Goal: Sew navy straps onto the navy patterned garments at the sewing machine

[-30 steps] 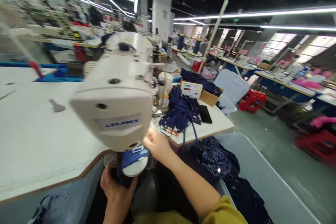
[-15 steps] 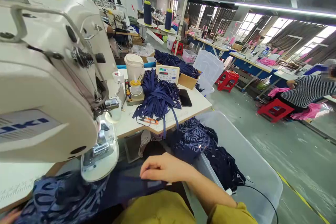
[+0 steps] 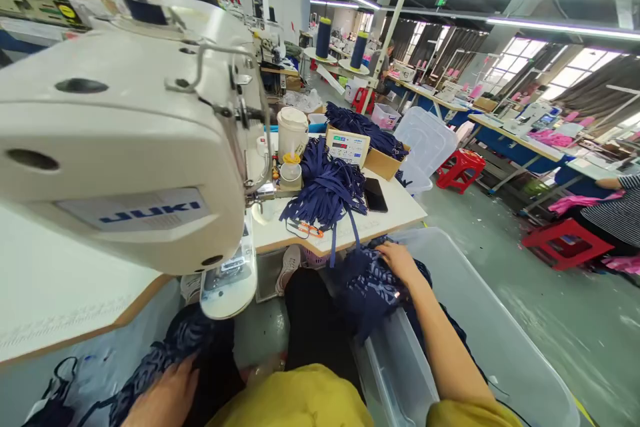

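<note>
At the lower left, my left hand (image 3: 167, 393) is closed, slightly blurred, around a navy patterned garment (image 3: 173, 350) beside my leg. My right hand (image 3: 397, 261) rests on a heap of navy patterned garments (image 3: 373, 280) at the near rim of a clear plastic bin (image 3: 485, 307); its fingers are bent into the cloth, their tips partly hidden. Between the hands, the narrow white arm (image 3: 230, 290) of a JUKI sewing machine (image 3: 145, 167) juts out with no cloth on it.
Navy straps (image 3: 325, 183), orange-handled snips (image 3: 311, 229), a phone (image 3: 375, 195), a control box (image 3: 347, 145) and a lidded white cup (image 3: 292, 130) are on the table. A dark strappy piece (image 3: 55, 400) lies lower left. A person in stripes (image 3: 617, 213) sits at far right.
My right hand has let go of the navy cloth by my lap and moved up and right to the heap. The patterned garment has gone down from the machine arm with my left hand. The view has turned left.
</note>
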The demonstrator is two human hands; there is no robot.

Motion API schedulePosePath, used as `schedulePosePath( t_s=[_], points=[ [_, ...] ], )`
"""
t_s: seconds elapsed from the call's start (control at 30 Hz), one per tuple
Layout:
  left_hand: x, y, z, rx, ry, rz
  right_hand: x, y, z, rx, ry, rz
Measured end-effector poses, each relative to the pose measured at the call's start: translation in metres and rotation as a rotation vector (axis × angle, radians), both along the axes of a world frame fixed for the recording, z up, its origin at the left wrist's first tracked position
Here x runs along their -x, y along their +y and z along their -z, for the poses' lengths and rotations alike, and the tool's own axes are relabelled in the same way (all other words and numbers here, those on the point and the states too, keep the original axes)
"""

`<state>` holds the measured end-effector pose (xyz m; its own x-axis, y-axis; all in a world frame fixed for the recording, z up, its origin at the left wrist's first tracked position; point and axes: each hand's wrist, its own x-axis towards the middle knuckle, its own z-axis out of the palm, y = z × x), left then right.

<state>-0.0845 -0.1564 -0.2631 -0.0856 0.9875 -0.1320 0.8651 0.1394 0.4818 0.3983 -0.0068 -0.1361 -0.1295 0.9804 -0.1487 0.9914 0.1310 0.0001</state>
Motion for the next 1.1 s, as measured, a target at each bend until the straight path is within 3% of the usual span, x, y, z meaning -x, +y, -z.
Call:
schedulePosePath(
  t_s=[0.07, 0.17, 0.27, 0.37, 0.43, 0.47, 0.57, 0.63, 0.7, 0.77, 0.83, 0.93, 1.1],
  points=[
    [-0.021, 0.011, -0.012, 0.047, -0.129, 0.108, -0.007, -0.01, -0.015, -0.036, -0.04, 0.004],
    [-0.064, 0.022, -0.051, 0.276, -0.47, 0.299, -0.002, -0.034, -0.043, -0.08, -0.093, 0.014],
    [-0.111, 0.023, -0.096, 0.546, -0.807, 0.512, 0.036, -0.07, -0.067, -0.109, -0.127, -0.006],
    [-0.147, 0.02, -0.119, 0.817, -1.247, 0.635, 0.094, -0.108, -0.074, -0.12, 0.04, -0.196],
    [-0.157, 0.02, -0.117, 0.793, -1.462, 0.583, 0.129, -0.127, -0.068, -0.123, 0.153, -0.355],
    [-0.157, 0.021, -0.113, 0.71, -1.549, 0.489, 0.143, -0.132, -0.062, -0.122, 0.18, -0.408],
    [-0.137, 0.03, -0.098, 0.364, -1.71, -0.052, 0.17, -0.136, -0.041, -0.119, 0.194, -0.436],
    [-0.112, 0.037, -0.096, 0.207, -1.704, -0.413, 0.179, -0.132, -0.029, -0.079, 0.191, -0.425],
    [-0.086, 0.039, -0.105, 0.143, -1.671, -0.572, 0.186, -0.126, -0.024, -0.006, 0.217, -0.467],
    [-0.067, 0.034, -0.123, 0.137, -1.619, -0.645, 0.193, -0.122, -0.028, 0.074, 0.325, -0.54],
    [-0.057, 0.022, -0.144, 0.162, -1.559, -0.575, 0.2, -0.117, -0.037, 0.152, 0.55, -0.581],
    [-0.059, -0.003, -0.171, 0.12, -1.416, -0.342, 0.214, -0.109, -0.05, 0.235, 0.937, -0.603],
    [-0.068, -0.021, -0.208, -0.054, -0.931, 0.112, 0.234, -0.1, -0.052, 0.524, 1.274, -0.826]
  ],
)
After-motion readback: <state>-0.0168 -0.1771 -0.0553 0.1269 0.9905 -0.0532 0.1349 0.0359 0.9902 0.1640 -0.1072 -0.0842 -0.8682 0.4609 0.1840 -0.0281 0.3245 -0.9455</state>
